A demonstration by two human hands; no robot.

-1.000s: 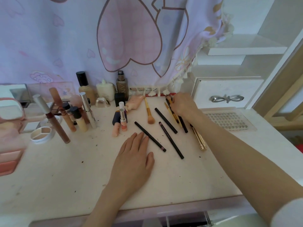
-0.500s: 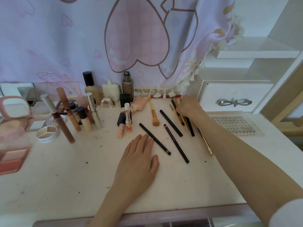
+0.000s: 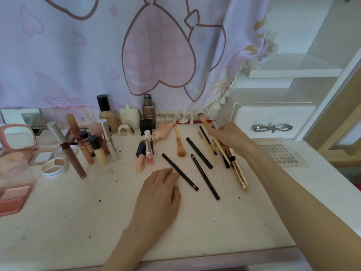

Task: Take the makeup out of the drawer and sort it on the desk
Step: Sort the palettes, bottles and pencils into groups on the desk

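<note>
While the left hand [image 3: 159,194] lies flat on the table [image 3: 195,227], fingers [image 3: 166,174] loosely together and touching a black pencil [image 3: 180,171], the right hand [image 3: 229,136] pinches a gold-handled brush [image 3: 207,127] at the back, its bristles tilted up toward the curtain [image 3: 97,55]. More pencils [image 3: 205,179] and brushes [image 3: 178,140] lie between the hands; bottles [image 3: 106,114] and compacts [image 3: 55,166] stand left.

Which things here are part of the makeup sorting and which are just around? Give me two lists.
Part of the job:
right hand gripping a wooden-handled brush
black pencils
gold tube
lipsticks
foundation bottles
left hand, flat on the desk

Just around:
patterned curtain
closed white drawer
shelf
</note>
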